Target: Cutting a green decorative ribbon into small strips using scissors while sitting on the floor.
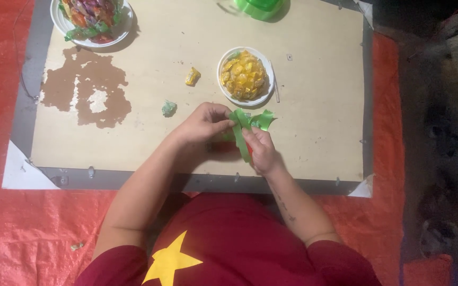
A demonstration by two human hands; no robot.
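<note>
The fingertips of both hands meet over one bundle of green ribbon strips, near the front middle of the board. The left hand comes in from the left with its fingers curled narrow, pinching the upper end of the strips between thumb and forefinger. The right hand sits just below and to the right, fingers folded close around the lower part, where a bit of red shows against the palm. One long green strip hangs down past the right fingers toward the person; shorter green ends fan up and to the right, clear of both hands. How many strips make up the bundle cannot be told.

Beyond the hands lie two loose wrapped sweets: one crumpled green piece just left of the left hand, and one yellow piece farther up. There are two white plates: a small one just above the hands, heaped with yellow-wrapped sweets, and another at the far left corner holding a mound of mixed coloured wrappers. One bright green round object is cut off by the top edge. All rest on one pale wooden board, which bears a brown patch of peeled surface on its left half. The board lies on a red sheet.
</note>
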